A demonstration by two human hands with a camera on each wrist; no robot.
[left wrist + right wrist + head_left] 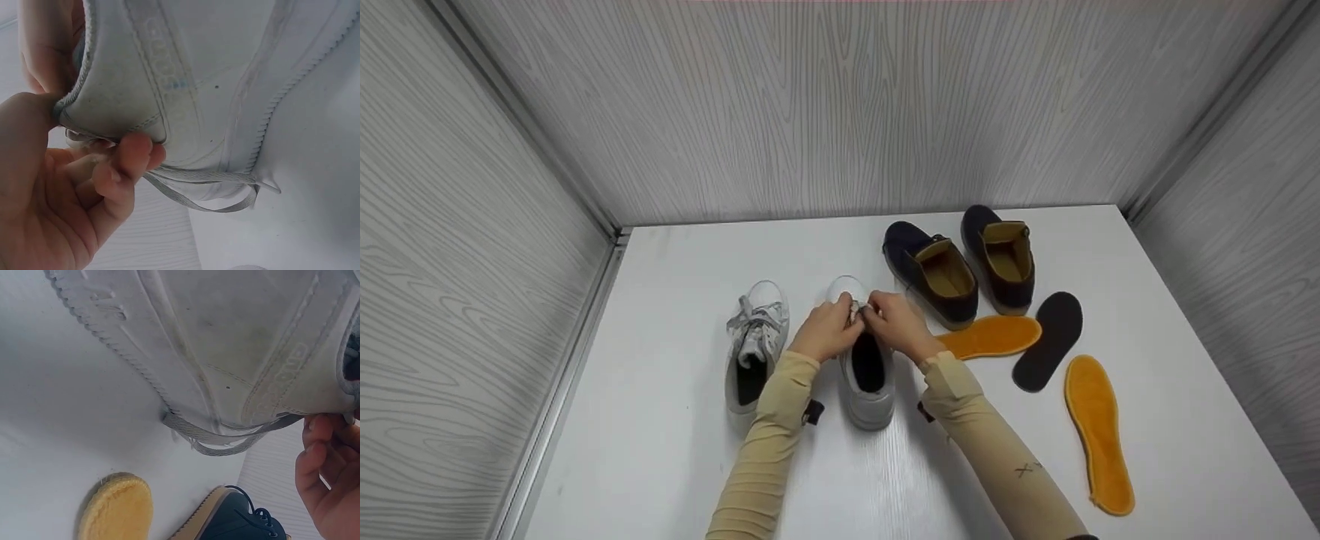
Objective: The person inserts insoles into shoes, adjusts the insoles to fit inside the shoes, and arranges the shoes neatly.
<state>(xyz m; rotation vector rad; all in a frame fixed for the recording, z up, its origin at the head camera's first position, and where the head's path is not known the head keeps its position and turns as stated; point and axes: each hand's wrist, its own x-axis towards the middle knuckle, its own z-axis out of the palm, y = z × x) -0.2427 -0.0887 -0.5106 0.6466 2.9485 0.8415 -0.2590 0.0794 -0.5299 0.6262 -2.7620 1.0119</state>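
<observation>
A white sneaker (870,411) stands in the middle of the table, toe pointing away. Both hands meet over the top of its lacing. The left hand (826,328) has its thumb and fingers curled at the upper eyelet edge, pinching the grey-white shoelace (214,175) there. From the other side, the right hand (898,324) pinches the lace (225,437) near the top eyelet. Loops of lace hang down both flanks of the shoe. The exact spot between the fingertips is partly hidden. Left of the hands stands the matching sneaker (755,330), its lace tied in a bow.
Two dark shoes with tan linings, one nearer (911,244) and one farther right (1020,289), stand at the back right. An orange insole (997,335) lies before them, touching a black insole (1046,345). Another orange insole (1099,427) lies at the right.
</observation>
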